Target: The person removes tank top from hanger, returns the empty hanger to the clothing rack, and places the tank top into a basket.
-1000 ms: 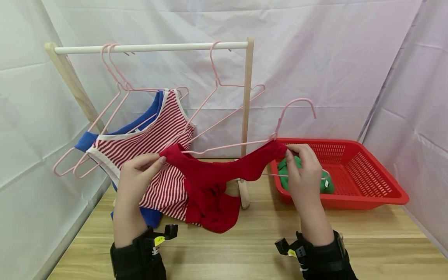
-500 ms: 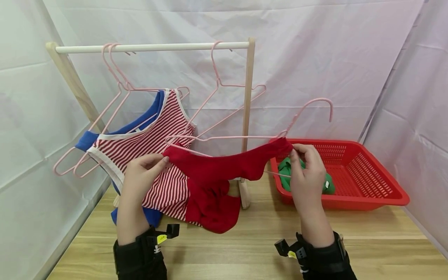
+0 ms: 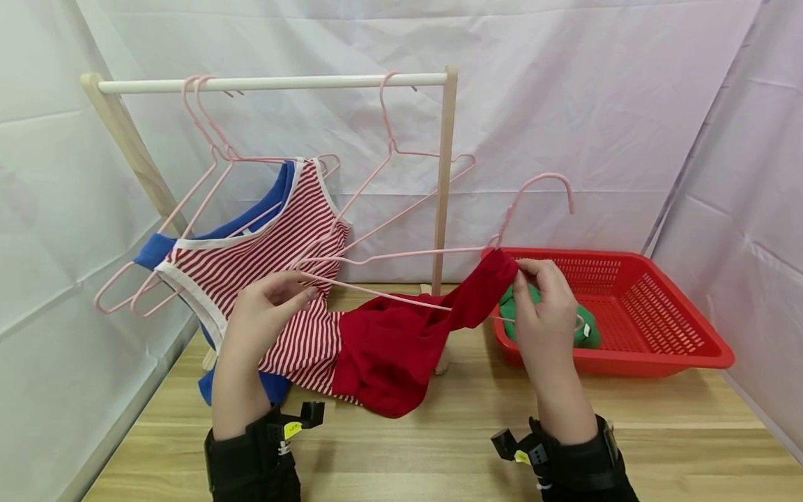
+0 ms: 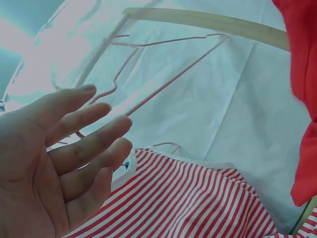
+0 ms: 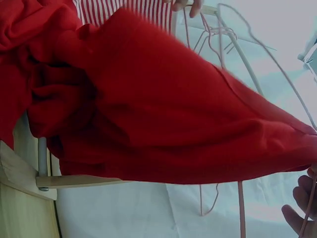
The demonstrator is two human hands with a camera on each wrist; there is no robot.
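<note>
My right hand (image 3: pixel 546 307) pinches one corner of a red garment (image 3: pixel 389 348), beside the neck of a loose pink hanger (image 3: pixel 509 213). In the right wrist view the red cloth (image 5: pixel 163 109) stretches toward the fingers, and much of that hand is out of frame. The rest of the garment sags down to the table. My left hand (image 3: pixel 270 310) is near the hanger's left end, its fingers relaxed. The left wrist view shows that hand (image 4: pixel 64 163) holding nothing, with the red cloth (image 4: pixel 304 74) apart from it. Whether it touches the hanger is unclear.
A wooden rack with a white rail (image 3: pixel 282 85) holds a red-striped top (image 3: pixel 257 265), a blue garment (image 3: pixel 153 252) and a bare pink hanger (image 3: pixel 389 132). To the right, a red basket (image 3: pixel 652 361) contains a green garment (image 3: pixel 587 329). White curtains surround the wooden table (image 3: pixel 401 460).
My left hand has let go of the red garment, whose left end has dropped below the hanger. My right hand still pinches its corner. The hanger swung right, then back left.
</note>
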